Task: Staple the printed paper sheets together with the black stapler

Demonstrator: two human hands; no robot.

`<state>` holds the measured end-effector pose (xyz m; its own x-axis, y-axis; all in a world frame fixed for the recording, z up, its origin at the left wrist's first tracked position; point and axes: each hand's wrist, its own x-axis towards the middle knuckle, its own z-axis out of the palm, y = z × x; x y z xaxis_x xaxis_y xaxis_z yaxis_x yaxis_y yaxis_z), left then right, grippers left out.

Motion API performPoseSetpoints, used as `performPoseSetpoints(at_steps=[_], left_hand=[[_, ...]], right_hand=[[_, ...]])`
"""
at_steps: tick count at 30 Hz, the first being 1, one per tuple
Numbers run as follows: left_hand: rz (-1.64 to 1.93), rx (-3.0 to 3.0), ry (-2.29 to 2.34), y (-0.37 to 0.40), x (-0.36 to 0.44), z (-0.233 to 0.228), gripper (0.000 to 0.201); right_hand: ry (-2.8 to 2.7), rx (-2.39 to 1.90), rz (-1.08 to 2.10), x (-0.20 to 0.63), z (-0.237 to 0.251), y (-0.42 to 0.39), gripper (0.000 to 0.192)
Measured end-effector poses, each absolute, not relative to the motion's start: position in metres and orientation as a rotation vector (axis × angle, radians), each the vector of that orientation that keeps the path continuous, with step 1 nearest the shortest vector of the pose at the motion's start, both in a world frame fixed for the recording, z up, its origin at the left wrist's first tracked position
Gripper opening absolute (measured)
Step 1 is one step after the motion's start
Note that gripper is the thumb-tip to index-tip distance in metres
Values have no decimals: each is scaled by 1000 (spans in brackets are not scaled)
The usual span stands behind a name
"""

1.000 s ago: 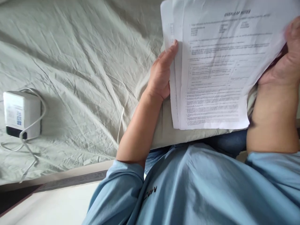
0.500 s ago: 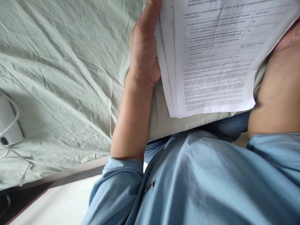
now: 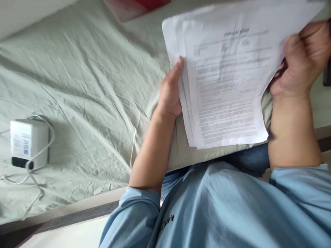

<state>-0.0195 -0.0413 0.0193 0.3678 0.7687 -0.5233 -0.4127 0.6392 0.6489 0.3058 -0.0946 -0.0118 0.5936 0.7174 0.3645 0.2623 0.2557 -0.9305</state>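
Note:
A stack of printed paper sheets [image 3: 227, 89] is held up in front of me, above a pale green bedsheet [image 3: 85, 89]. Its pages are slightly fanned along the left side and curled at the lower right corner. My left hand [image 3: 170, 89] grips the left edge, thumb on the front and fingers hidden behind. At the right edge, my right hand [image 3: 300, 62] is closed on the sheets with its thumb near the margin. The text is too blurred to read.
To the left, a white box-shaped device [image 3: 29, 143] with a white cable [image 3: 50, 137] sits on the bedsheet. A red and pink flat item [image 3: 137, 7] lies at the top edge. Part of a dark object [image 3: 327, 70] shows at the far right.
The view has shifted, bringing more of the papers, my right hand, the white device and the red item into sight. Both hands keep hold of the sheets.

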Motion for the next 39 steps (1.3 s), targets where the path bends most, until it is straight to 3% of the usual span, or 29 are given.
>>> performPoseSetpoints(at_steps=[2, 10, 15, 39], left_hand=[[831, 413, 855, -43, -18, 18, 48], [798, 354, 833, -45, -24, 12, 51], [740, 349, 806, -43, -27, 11, 63], [720, 394, 803, -49, -23, 22, 66]], right_hand=[[-995, -1220, 310, 297, -15, -97, 67], [-845, -1304, 293, 331, -38, -103, 56], [-824, -1370, 286, 342, -33, -104, 66], [-931, -1319, 421, 284, -13, -107, 75]])
